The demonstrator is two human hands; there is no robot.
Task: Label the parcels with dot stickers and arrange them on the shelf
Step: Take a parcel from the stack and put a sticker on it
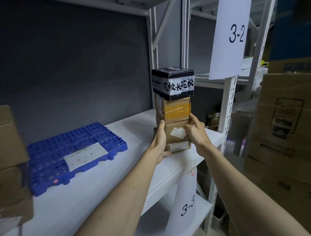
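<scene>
A stack of parcels stands on the white shelf (93, 189) near its right end. A black box (173, 83) with white tape tops it. Below come a brown box with yellow tape (176, 110), a brown box with a white label (175, 133) and a flat brown box (179, 147) at the bottom. My left hand (159, 143) holds the stack's left side, fingers along the boxes and thumb under the bottom one. My right hand (195, 132) grips the right side of the middle boxes. No dot stickers show on the parcels' visible faces.
A blue perforated plastic pallet (72, 156) with a white sheet lies on the shelf's left half. Cardboard boxes (5, 161) stand at the far left. White uprights (228, 105) carry paper signs 3-2 and 3-3. Large cartons (286, 129) stand at the right.
</scene>
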